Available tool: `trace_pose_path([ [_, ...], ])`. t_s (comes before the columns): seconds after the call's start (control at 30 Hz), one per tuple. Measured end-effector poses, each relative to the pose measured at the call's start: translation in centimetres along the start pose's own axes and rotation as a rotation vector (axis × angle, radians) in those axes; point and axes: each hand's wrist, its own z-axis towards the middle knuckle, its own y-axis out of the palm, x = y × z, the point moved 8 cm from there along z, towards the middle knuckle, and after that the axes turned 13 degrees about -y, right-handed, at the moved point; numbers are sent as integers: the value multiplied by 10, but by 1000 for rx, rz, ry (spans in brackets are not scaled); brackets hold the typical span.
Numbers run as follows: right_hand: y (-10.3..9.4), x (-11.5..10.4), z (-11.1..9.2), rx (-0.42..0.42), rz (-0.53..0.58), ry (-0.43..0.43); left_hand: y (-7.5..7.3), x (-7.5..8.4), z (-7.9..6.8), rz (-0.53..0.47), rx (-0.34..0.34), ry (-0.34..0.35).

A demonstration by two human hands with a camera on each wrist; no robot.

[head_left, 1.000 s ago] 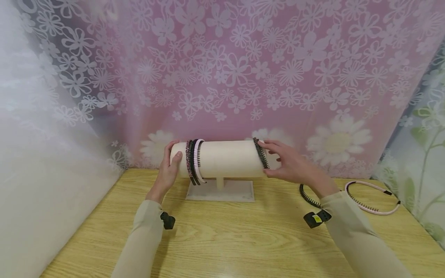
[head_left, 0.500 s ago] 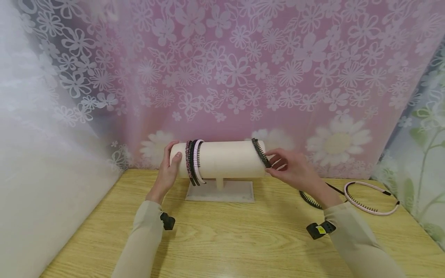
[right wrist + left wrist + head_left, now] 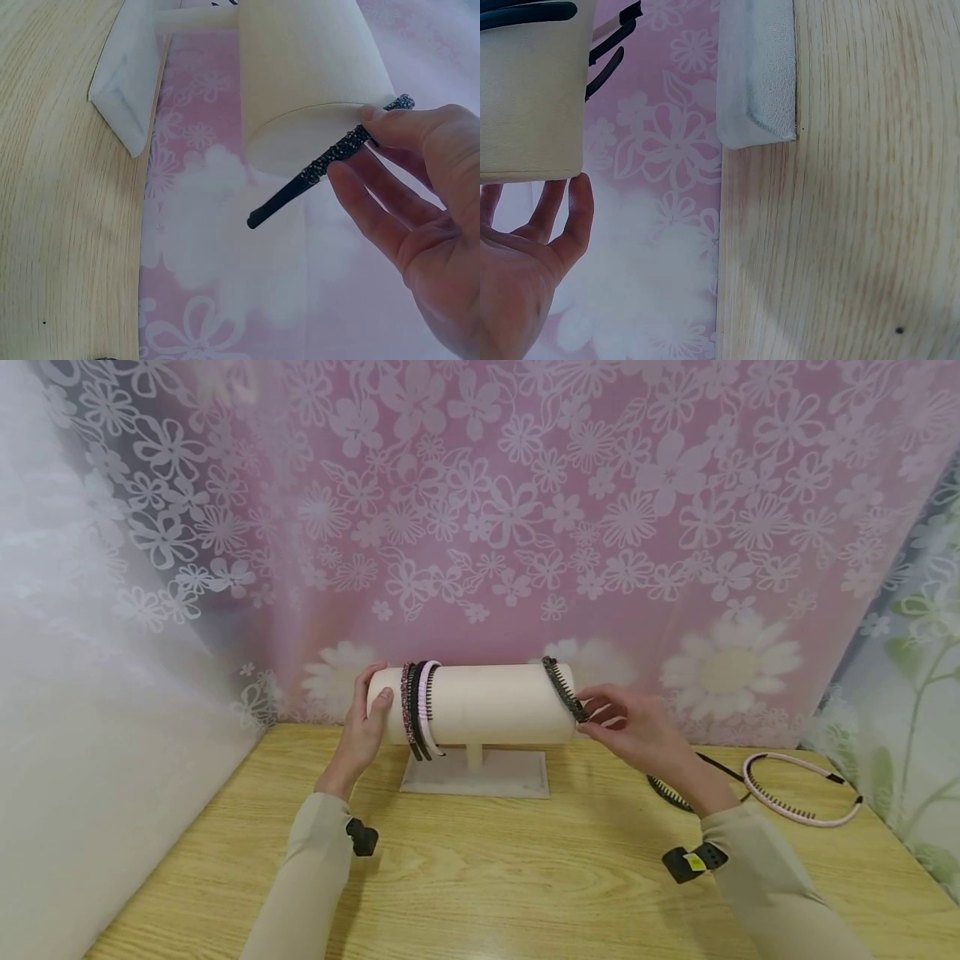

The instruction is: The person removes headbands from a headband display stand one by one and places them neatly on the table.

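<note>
A cream padded roll (image 3: 491, 703) on a T-shaped headband stand lies crosswise before me. My left hand (image 3: 362, 733) grips its left end, thumb at the front; the left wrist view shows fingertips (image 3: 579, 202) against the end edge. Beside that hand, a sparkly pinkish headband, a black headband and a pale pink headband (image 3: 425, 706) sit close together round the roll. At the right end my right hand (image 3: 636, 727) pinches a black beaded headband (image 3: 341, 150) with comb teeth. That headband slants over the roll's right edge, its plain black tip pointing free past the fingers.
The stand's base (image 3: 474, 783) rests on the wood-grain table (image 3: 480, 877). To the right, partly behind my right forearm, lie a dark toothed headband (image 3: 666, 792) and a pink headband (image 3: 840, 818). A pink floral curtain (image 3: 480, 527) hangs close behind.
My right hand has moved down from the beaded headband's upper part to its lower part. The headband's lower end now tilts further right, past the roll's end. My left hand has stayed still.
</note>
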Motion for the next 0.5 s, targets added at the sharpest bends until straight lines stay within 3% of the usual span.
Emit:
trace_pose_path([
  [0.5, -14, 0, -8, 44, -41, -22, 0, 3, -1, -3, -5, -2],
])
